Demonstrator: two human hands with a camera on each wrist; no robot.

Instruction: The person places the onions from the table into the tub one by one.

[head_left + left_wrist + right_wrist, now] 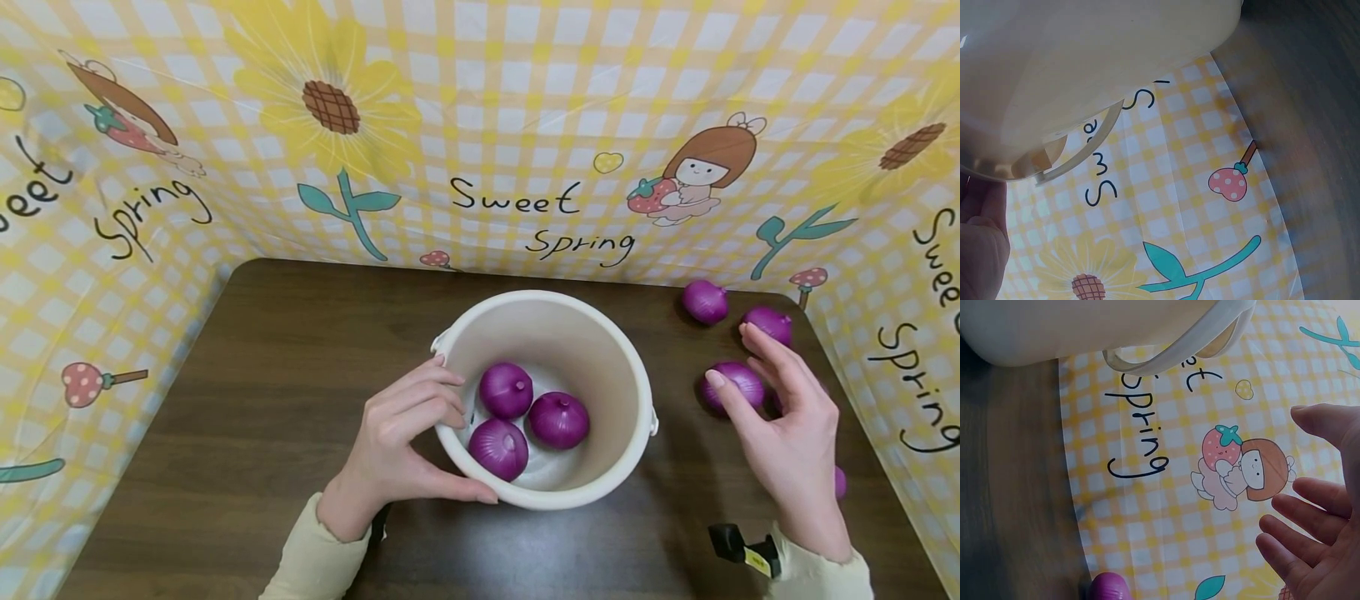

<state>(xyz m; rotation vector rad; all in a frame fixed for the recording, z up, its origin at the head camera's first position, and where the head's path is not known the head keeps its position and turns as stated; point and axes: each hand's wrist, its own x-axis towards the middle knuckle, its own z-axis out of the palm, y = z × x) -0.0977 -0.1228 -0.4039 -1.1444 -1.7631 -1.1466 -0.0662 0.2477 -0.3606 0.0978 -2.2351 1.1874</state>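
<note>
A white bucket (641,408) stands on the table with three purple onions (559,420) at its bottom. My left hand (412,433) grips the bucket's left rim, fingers bent over the edge and thumb along the front. In the left wrist view that hand (985,250) shows only partly, beside the bucket (1097,56). Over on the right, my right hand (795,425) hovers with thumb and fingers spread above a purple onion (735,387). Nothing is between the fingers of the right hand (1316,531) in the right wrist view.
Near the table's back right corner lie two more onions, one at the back (705,302) and one partly behind my fingertips (768,325). Another onion (840,482) peeks out beside my right wrist. Checkered cloth (510,125) walls in the dark wooden table (300,350) at the back and sides.
</note>
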